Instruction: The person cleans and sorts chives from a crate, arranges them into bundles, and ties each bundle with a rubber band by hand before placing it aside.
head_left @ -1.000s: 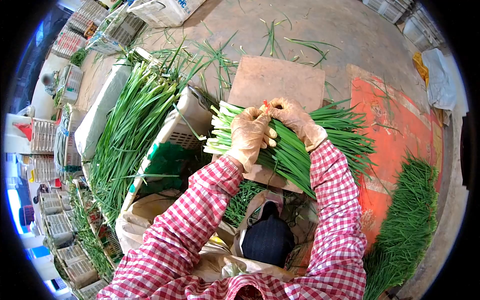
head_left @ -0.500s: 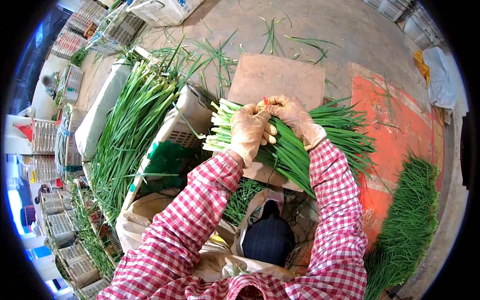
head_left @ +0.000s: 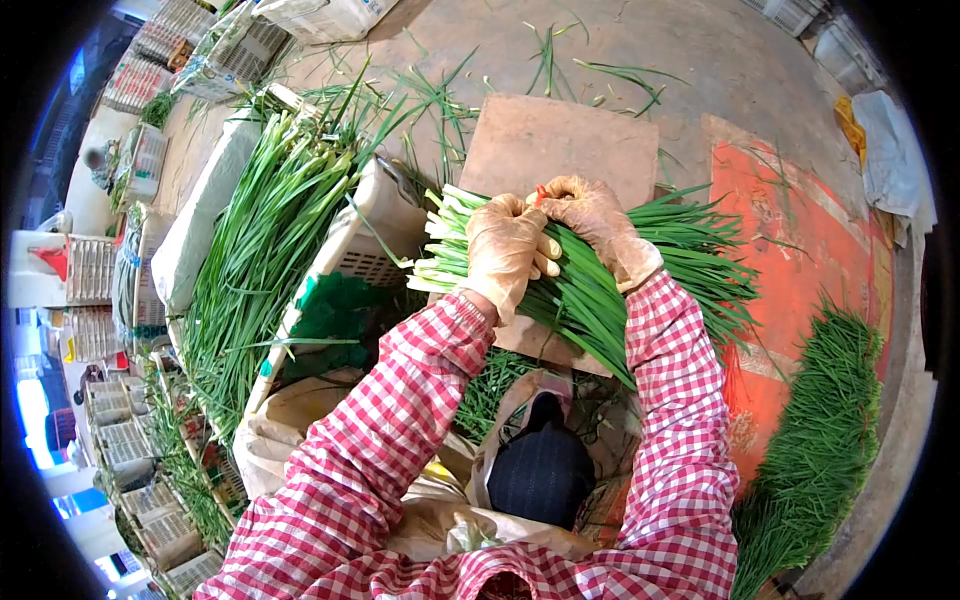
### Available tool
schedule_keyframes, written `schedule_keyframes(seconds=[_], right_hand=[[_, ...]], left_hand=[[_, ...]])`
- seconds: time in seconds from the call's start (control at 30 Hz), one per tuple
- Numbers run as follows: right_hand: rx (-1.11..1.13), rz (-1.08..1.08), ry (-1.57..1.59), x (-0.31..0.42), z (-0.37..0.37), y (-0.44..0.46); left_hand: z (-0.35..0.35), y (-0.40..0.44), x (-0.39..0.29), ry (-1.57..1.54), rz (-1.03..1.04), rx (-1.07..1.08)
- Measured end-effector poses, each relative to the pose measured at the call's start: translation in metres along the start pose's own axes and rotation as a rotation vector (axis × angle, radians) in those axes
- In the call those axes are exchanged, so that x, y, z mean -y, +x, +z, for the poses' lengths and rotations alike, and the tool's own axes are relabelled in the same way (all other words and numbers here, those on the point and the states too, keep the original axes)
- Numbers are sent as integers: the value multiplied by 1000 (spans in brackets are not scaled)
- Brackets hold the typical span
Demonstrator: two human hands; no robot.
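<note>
A thick bundle of long green leafy stalks [head_left: 690,240] lies across a brown board [head_left: 560,135], pale ends to the left. My left hand [head_left: 503,250], in a thin translucent glove, is closed at the bundle near the pale ends. Beside it my right hand [head_left: 603,225], also gloved, bends over the top of the bundle with its fingers pinched together. A small red tie [head_left: 541,194] shows between the fingertips of both hands. The part of the bundle under my palms is hidden.
At the left a crate [head_left: 380,215] is heaped with loose stalks [head_left: 270,230]. A red-orange sheet [head_left: 790,260] lies at the right, with a long row of green stalks [head_left: 825,430] on it. Loose leaves litter the floor [head_left: 690,50]. Stacked crates [head_left: 90,270] stand far left.
Both hands stay together at the red tie, with only small finger movements. The whole view has shifted slightly.
</note>
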State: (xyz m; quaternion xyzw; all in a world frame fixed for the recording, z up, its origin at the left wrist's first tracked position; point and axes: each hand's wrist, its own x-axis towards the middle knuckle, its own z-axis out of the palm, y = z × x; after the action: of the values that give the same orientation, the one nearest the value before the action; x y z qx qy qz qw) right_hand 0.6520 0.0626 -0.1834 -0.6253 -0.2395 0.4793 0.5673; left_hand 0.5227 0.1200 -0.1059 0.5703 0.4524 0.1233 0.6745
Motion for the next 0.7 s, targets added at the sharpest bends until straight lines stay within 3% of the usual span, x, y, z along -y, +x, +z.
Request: schedule_keyframes(seconds=[0.2,0.47,0.7], right_hand=[[-26,-34,-73,6,1,-5],[-163,-194,-238,7,10,-13],[-152,-355,-383,-1,11,-13]], left_hand=[[0,2,0,14,-5,2],[0,3,0,-33,-15,6],[-2,3,1,-107,-25,19]])
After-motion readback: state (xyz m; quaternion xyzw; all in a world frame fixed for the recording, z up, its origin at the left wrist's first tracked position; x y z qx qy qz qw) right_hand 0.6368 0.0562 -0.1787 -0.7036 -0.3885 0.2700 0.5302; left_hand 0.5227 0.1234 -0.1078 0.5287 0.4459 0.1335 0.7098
